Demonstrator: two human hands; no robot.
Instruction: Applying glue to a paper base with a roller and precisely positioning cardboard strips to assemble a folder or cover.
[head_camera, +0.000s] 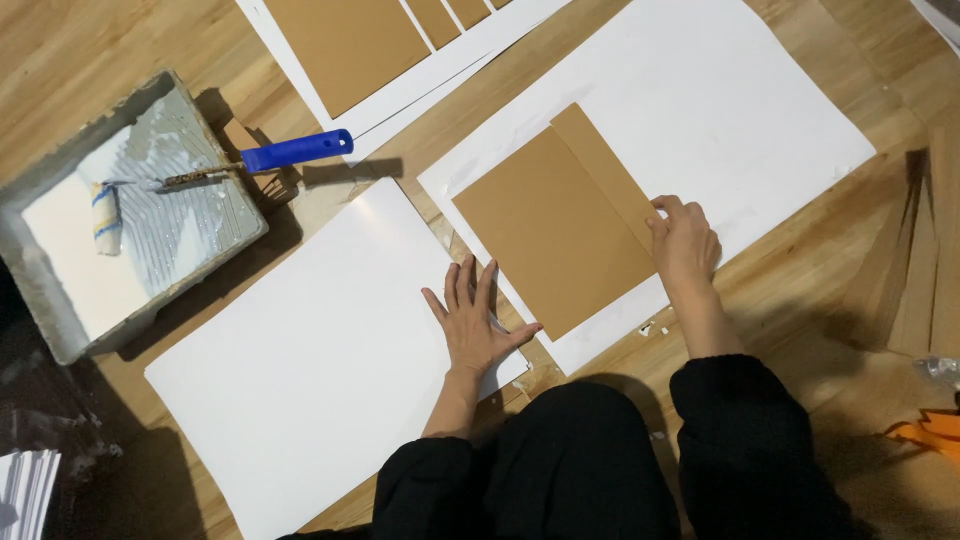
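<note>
Big brown card (550, 235) laid on white sheet (720, 110) — right hand (686, 243) pinching narrow brown strip (600, 170) into place; left hand (476, 320) spread flat. Near-left sheet (300, 400) bare.

I see a wooden floor (120, 40) carrying everything. Directly on it lie big white sheets (310, 350), one at left and one at right (720, 100), a grey paint tray (60, 340) at far left, and thin wood strips (925, 270) at right.
</note>
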